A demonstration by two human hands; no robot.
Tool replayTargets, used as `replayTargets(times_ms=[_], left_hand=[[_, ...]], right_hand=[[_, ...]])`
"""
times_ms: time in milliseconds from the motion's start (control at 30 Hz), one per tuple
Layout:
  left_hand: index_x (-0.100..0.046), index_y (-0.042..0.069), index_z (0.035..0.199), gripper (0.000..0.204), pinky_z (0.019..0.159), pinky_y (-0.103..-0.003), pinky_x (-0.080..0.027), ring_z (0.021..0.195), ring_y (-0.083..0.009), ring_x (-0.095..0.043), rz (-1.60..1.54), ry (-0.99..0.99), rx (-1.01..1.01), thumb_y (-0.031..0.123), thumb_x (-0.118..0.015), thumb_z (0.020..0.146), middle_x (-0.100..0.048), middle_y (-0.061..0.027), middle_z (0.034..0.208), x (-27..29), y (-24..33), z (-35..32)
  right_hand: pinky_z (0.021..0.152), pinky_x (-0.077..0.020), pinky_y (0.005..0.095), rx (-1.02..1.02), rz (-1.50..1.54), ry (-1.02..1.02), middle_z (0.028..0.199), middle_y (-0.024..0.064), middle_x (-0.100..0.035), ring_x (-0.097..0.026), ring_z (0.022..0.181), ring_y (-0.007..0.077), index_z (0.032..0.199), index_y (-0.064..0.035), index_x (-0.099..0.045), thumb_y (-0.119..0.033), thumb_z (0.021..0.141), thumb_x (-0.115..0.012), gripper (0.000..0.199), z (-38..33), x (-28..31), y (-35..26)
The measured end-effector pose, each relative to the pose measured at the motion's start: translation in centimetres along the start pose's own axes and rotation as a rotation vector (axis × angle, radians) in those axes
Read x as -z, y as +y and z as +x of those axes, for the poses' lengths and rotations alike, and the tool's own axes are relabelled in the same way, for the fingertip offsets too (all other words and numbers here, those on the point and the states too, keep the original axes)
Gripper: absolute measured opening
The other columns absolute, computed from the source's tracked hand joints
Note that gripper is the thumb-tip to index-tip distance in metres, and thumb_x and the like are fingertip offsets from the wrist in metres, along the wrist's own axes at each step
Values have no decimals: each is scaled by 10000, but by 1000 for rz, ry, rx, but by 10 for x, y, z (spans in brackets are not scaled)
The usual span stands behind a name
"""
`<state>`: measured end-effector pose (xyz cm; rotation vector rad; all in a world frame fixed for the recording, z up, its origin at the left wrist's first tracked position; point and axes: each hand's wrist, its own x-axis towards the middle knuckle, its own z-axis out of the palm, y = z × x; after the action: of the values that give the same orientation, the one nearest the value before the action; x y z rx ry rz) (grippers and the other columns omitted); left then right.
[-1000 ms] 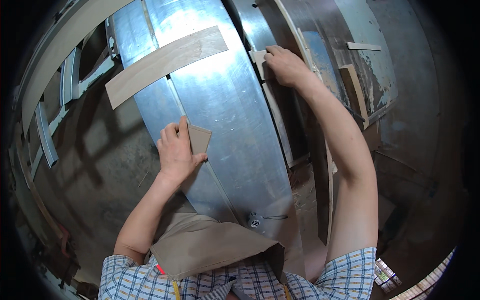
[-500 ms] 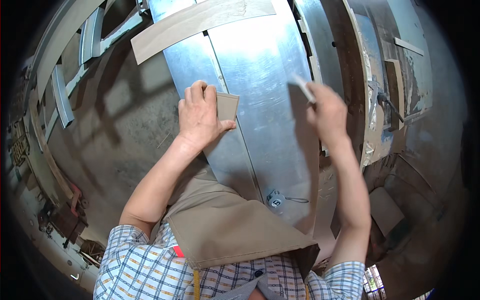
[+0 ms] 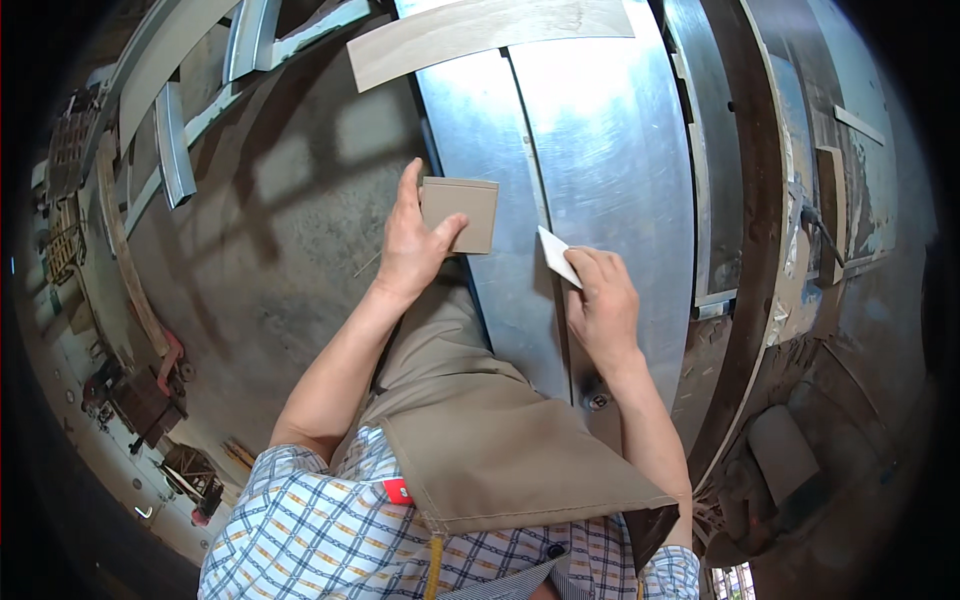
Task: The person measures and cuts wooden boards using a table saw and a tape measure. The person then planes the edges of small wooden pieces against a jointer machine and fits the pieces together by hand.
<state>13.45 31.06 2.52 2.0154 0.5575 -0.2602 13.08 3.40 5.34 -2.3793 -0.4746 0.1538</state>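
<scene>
My left hand grips a small square brown board by its left side, thumb on top and forefinger stretched along the edge. A thin line runs near the board's far edge. Between the fingers and thumb of my right hand is a flat white piece, tilted, its pointed corner toward the board but apart from it. Both are over a shiny metal table with a long groove down its middle. What the white piece is made of I cannot make out.
A curved, pale wooden strip lies across the far part of the table. My right forearm partly hides a tape measure. Metal channel pieces stand at the far left; a long dark beam runs along the right.
My right hand has brought the white piece left and nearer to me, closer to the board. My left hand has shifted its grip, and more of the board shows. The view has swung left.
</scene>
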Motion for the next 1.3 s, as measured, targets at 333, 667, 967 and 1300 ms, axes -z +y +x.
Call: replayTargets(times_ms=[333, 667, 967, 1300], left_hand=[[-541, 68, 1534, 524, 1073, -338, -495, 1217, -173, -627, -382, -329, -186, 107, -670, 1028, -670, -82, 1326, 42, 72, -36], [-584, 6, 1503, 405, 1073, -337, -517, 1233, -177, -662, -644, -528, -217, 196, -541, 1148, -717, -120, 1351, 52, 90, -30], [-665, -9, 1418, 377, 1028, -324, -548, 1156, -166, -702, -586, -545, -260, 228, -553, 1148, -764, -123, 1270, 72, 100, -13], [-676, -7, 1412, 380, 1006, -310, -557, 1129, -146, -697, -639, -636, -222, 239, -565, 1144, -765, -110, 1257, 111, 86, -37]], right_hand=[[866, -602, 456, 228, 20, 267, 1161, 154, -745, -713, 1028, 367, 1154, -15, -752, 44, 684, -675, 480, 32, 40, -91], [870, -608, 446, 191, -20, 283, 1153, 145, -761, -732, 1049, 364, 1144, -24, -759, 44, 706, -732, 444, 40, 46, -115], [862, -610, 435, 60, -45, 306, 1137, 161, -760, -742, 1020, 361, 1145, -2, -751, 57, 709, -750, 440, 45, 44, -135], [840, -608, 430, 148, -34, 358, 1120, 166, -756, -739, 998, 363, 1135, 6, -739, 64, 685, -746, 454, 25, 35, -177]])
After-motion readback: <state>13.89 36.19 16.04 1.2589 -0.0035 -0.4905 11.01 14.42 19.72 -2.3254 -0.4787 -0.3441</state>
